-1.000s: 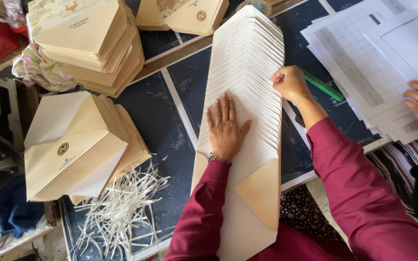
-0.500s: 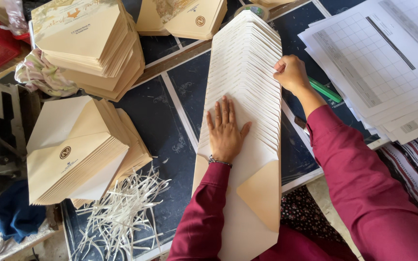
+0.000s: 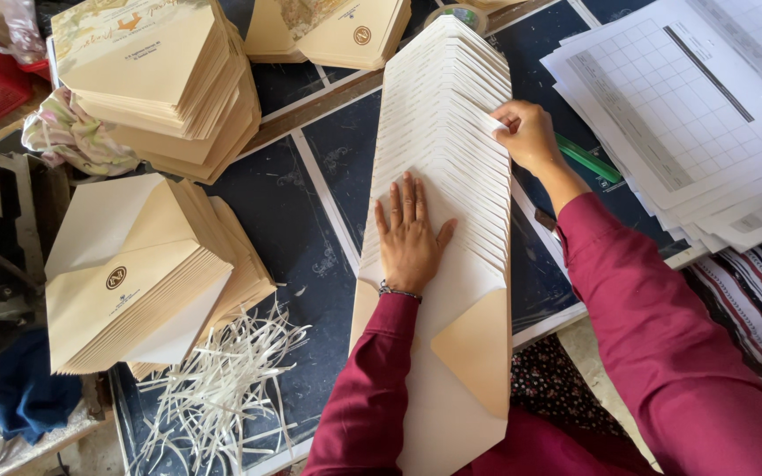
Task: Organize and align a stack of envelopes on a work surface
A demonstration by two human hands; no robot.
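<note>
A long fanned row of cream envelopes ran down the dark table toward me, with stacked envelope piles to its left and gridded sheets to its right. My left hand lay open, flat on the row. My right hand pinched one flap at the row's right edge.

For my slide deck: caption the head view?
Left hand flat on fanned envelopes; right hand at their edge.
</note>
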